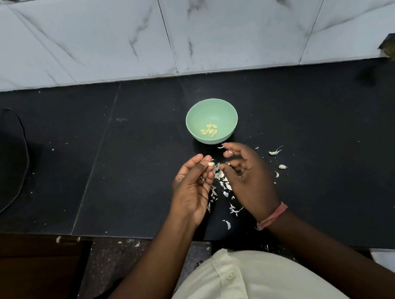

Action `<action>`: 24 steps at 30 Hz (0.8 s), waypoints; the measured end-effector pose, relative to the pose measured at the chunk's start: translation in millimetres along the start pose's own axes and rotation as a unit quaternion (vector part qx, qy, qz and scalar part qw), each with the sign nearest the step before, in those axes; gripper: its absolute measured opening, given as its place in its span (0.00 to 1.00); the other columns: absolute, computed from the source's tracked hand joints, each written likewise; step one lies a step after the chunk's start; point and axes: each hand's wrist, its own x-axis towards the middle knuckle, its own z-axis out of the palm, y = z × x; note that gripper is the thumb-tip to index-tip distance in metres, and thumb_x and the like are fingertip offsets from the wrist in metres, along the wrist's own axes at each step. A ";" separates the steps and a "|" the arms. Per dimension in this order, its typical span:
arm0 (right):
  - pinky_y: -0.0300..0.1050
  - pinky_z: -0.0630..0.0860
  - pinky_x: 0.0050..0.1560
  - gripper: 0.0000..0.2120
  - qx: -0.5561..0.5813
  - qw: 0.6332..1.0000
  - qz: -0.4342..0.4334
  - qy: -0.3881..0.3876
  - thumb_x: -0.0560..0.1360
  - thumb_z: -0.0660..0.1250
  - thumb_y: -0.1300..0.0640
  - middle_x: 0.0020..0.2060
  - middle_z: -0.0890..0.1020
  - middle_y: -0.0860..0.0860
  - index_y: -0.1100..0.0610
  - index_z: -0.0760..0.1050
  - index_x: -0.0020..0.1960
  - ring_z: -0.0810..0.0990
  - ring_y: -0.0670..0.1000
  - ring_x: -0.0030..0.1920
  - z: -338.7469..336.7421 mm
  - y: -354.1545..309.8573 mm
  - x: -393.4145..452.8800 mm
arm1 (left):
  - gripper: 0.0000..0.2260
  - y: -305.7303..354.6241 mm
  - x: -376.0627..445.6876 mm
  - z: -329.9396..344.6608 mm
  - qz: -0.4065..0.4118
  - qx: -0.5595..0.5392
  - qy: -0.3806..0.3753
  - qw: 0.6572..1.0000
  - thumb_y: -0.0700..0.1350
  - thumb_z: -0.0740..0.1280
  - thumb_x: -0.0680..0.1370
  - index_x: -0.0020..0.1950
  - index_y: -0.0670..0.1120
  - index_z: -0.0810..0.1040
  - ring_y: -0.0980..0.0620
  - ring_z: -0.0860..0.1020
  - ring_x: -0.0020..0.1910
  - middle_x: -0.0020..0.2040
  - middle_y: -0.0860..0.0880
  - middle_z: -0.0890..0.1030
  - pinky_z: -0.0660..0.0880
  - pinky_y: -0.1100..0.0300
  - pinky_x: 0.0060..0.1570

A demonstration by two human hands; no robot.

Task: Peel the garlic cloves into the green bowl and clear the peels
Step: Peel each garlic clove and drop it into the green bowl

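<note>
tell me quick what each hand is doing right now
Left hand: pinching a garlic clove at its fingertips.
Right hand: fingers curled beside the clove; whether it holds a peel cannot be told.

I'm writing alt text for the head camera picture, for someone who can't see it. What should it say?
Seen from above, a person's left hand pinches a garlic clove while the right hand hovers beside it, fingers loosely curled, over a black counter. A green bowl just beyond holds peeled cloves; white peels lie scattered beneath the hands, with a few unpeeled cloves to the right.
</note>
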 end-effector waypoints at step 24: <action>0.39 0.82 0.45 0.15 0.156 0.977 0.136 0.055 0.77 0.68 0.69 0.53 0.77 0.59 0.57 0.77 0.61 0.83 0.60 0.51 11.0 13.2 13.5 | 0.09 -10.8 10.9 6.1 0.043 0.084 0.035 0.995 0.32 0.72 0.75 0.52 0.40 0.76 0.49 0.83 0.38 0.45 0.39 0.85 0.82 0.62 0.41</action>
